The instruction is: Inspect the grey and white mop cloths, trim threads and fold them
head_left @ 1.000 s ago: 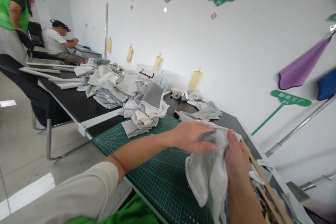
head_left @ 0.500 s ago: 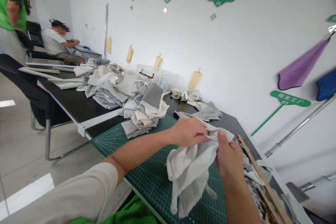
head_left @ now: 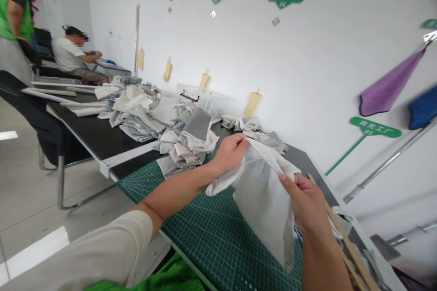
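Cloth (head_left: 262, 195) hangs opened but creased above the green mat (head_left: 211, 227), its upper edge pinched by left hand (head_left: 232, 151) and right hand (head_left: 303, 198), not laid flat, while folded cloths (head_left: 198, 127) sit heaped at the mat's far edge.

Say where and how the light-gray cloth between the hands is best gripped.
The light-gray cloth is probably best pinched at two spots along its upper edge, coming from either side: the left hand and right hand hold it there, and its limp body hangs below.
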`<act>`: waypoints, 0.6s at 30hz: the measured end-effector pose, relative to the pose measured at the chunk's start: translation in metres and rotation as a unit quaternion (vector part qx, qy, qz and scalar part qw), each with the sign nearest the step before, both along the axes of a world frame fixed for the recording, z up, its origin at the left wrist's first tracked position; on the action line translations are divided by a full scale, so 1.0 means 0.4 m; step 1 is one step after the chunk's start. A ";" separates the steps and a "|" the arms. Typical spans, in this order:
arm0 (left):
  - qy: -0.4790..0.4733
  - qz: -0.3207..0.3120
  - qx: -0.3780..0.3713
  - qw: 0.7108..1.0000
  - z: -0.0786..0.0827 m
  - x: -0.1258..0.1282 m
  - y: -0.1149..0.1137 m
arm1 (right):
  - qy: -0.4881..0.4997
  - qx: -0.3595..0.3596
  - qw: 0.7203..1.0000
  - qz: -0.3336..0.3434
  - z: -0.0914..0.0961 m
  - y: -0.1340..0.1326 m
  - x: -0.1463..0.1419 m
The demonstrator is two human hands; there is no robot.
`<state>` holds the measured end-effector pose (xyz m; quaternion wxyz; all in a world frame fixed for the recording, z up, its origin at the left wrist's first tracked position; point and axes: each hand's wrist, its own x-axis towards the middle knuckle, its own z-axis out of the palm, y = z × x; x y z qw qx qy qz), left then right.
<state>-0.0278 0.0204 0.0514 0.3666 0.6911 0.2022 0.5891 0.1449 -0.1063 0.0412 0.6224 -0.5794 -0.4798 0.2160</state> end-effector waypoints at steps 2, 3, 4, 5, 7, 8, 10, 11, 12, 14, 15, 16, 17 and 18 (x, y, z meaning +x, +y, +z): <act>-0.019 0.006 0.018 1.000 0.006 -0.008 -0.006 | 0.026 0.020 0.999 0.003 -0.003 0.005 0.000; -0.027 0.009 0.026 0.999 0.010 -0.012 -0.009 | 0.048 0.034 0.998 0.004 -0.004 0.007 0.001; -0.037 0.016 0.032 0.999 0.014 -0.017 -0.010 | 0.074 0.051 0.996 0.002 -0.004 0.010 0.001; -0.052 0.027 0.033 0.998 0.019 -0.022 -0.010 | 0.101 0.070 0.992 -0.005 -0.003 0.014 0.004; -0.090 0.054 0.027 0.994 0.030 -0.036 -0.005 | 0.143 0.107 0.983 -0.042 0.000 0.020 0.012; -0.111 0.068 0.019 0.991 0.037 -0.044 0.000 | 0.158 0.126 0.977 -0.068 0.003 0.023 0.018; -0.163 0.097 -0.004 0.982 0.050 -0.062 0.014 | 0.185 0.165 0.962 -0.118 0.011 0.026 0.030; -0.189 0.111 -0.018 0.976 0.057 -0.073 0.023 | 0.199 0.185 0.953 -0.137 0.018 0.026 0.035; -0.215 0.122 -0.031 0.969 0.063 -0.084 0.033 | 0.215 0.203 0.943 -0.153 0.025 0.025 0.039; -0.254 0.137 -0.058 0.956 0.074 -0.108 0.056 | 0.241 0.239 0.921 -0.190 0.040 0.021 0.043; -0.266 0.144 -0.070 0.951 0.079 -0.121 0.068 | 0.247 0.256 0.912 -0.205 0.048 0.019 0.044; -0.274 0.151 -0.083 0.946 0.084 -0.133 0.080 | 0.249 0.275 0.903 -0.218 0.055 0.016 0.045; -0.282 0.159 -0.098 0.941 0.088 -0.145 0.091 | 0.250 0.295 0.893 -0.229 0.061 0.014 0.047; -0.290 0.168 -0.114 0.935 0.092 -0.156 0.101 | 0.248 0.312 0.886 -0.237 0.065 0.011 0.050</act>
